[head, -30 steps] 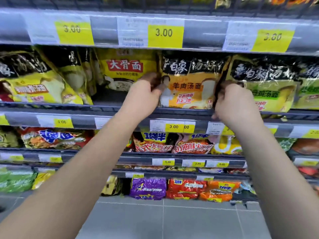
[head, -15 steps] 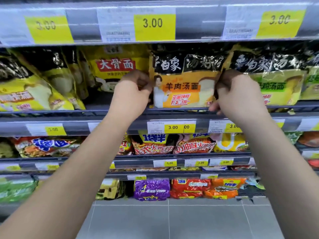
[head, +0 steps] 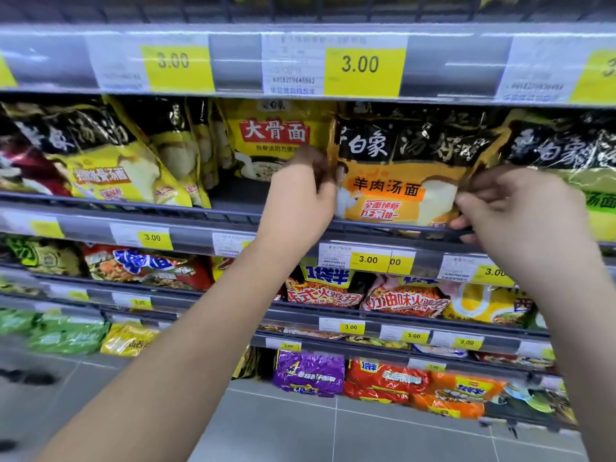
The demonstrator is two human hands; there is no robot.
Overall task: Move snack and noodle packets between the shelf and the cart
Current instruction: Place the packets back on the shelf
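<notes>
Noodle packet, black across the top and orange below, stands upright on the second shelf from the top, between a yellow packet on its left and a black-and-green packet on its right. At far left on that shelf, black-and-yellow packets lean against one another. Your left hand meets the noodle packet at its left edge: the grip is closed in a pinch on that edge, thumb toward you and fingers curled behind, where they are hidden. The packet front shows white brush lettering on the black band, dark characters on the orange field, a small red and white badge below them, and a pale bowl at lower right. Its foil is creased and catches the light. Your right hand pinches the packet's right edge near its middle, thumb and forefinger pressed together on the foil; the lower fingers curl at the shelf's front rail. A yellow price tag reading 3.00 sits on the rail above the packet, and another price tag sits on the rail just below it. Lower shelves carry red, purple and orange packets, partly blurred.
</notes>
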